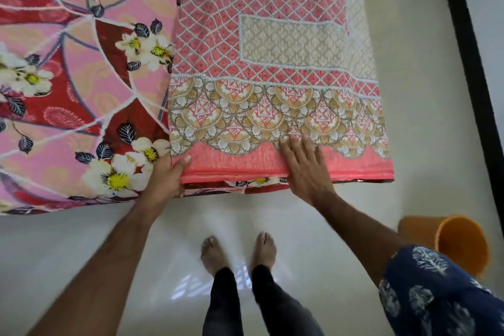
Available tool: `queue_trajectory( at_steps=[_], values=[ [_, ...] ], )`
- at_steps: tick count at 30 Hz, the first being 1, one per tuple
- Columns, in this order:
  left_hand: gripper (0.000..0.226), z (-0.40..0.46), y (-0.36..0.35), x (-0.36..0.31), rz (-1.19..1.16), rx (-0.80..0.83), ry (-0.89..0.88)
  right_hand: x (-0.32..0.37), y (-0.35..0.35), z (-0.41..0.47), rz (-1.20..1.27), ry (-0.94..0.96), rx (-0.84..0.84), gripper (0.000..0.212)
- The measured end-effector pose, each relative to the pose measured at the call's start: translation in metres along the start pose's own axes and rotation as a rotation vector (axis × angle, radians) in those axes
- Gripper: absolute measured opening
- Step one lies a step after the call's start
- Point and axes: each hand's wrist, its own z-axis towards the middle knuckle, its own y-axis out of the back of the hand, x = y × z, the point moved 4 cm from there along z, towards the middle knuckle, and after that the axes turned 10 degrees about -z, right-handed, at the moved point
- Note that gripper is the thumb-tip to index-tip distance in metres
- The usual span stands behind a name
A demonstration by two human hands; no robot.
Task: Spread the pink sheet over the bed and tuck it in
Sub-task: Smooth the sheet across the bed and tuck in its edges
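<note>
Bare feet (pixel 238 251) in dark leggings are standing on the pale glossy floor (pixel 81 240) just short of the bed's near edge; an orange plastic bucket (pixel 461 243) is sitting off to the right, beside a navy printed sleeve (pixel 436 289).

Both arms are reaching forward to the folded pink sheet with a white lattice print and scalloped gold border (pixel 272 63); it is lying as a long strip on the right part of the bed, its long axis running away from the person, its coral hem (pixel 286 169) lined up with the near edge. To its left the red and pink floral bed cover (pixel 68 76) is showing uncovered, so the sheet will probably have to open out leftward.

The left hand (pixel 166 177) is gripping the sheet's near-left corner, thumb on top, fingers curled under the layers; the right hand (pixel 305 169) is lying flat with fingers straight and spread, pressing the hem down near its middle and holding nothing. The left hand is therefore the nearer to the free folded edge; the right seems to be serving as an anchor.

The sheet is looking crisp and several layers thick; spreading has hardly begun, and tucking is yet to come.
</note>
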Motion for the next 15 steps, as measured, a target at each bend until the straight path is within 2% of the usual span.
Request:
queue_trajectory(
  at_steps=[5,8,11,15],
  values=[
    [0.021,-0.003,0.003,-0.003,0.021,0.002,-0.047,-0.009,0.004,0.011,0.06,-0.089,-0.063,0.081],
    [0.019,-0.006,0.0,0.001,0.036,0.002,-0.079,-0.026,0.001,0.014,0.08,-0.154,-0.012,0.082],
    [0.011,-0.013,-0.002,0.012,0.031,-0.002,-0.111,-0.031,0.0,0.008,0.062,-0.078,0.066,0.083],
    [0.012,-0.033,-0.006,0.027,0.05,0.012,-0.111,-0.033,0.006,-0.015,0.014,0.006,0.158,0.085]
  ],
)
